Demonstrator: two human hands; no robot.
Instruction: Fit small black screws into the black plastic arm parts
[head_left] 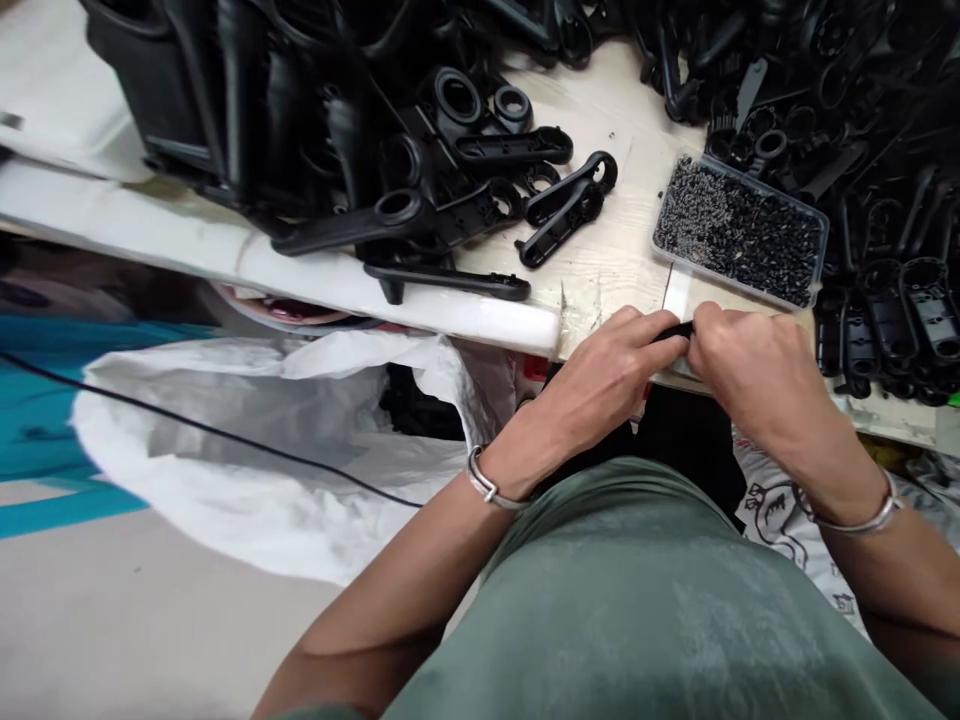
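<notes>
Both hands meet at the table's front edge around a black plastic part (pixel 673 332), mostly covered by fingers. My left hand (pixel 619 355) pinches its left end, and my right hand (pixel 754 360) is curled over the other end. The part's full shape is hidden. Just beyond my right hand lies a clear plastic box (pixel 750 283) filled with small dark pieces, too small to name. Left of it, slim black arm-shaped plastic parts (pixel 561 225) rest on the wooden table top (pixel 600 100).
Black plastic parts (pixel 300 130) are heaped at the back left; more parts (pixel 900 310) crowd the right side. White padding (pixel 465 312) runs along the table's front edge. Below hangs an open white sack (pixel 300 470) with black pieces inside, crossed by a dark cable (pixel 225 433).
</notes>
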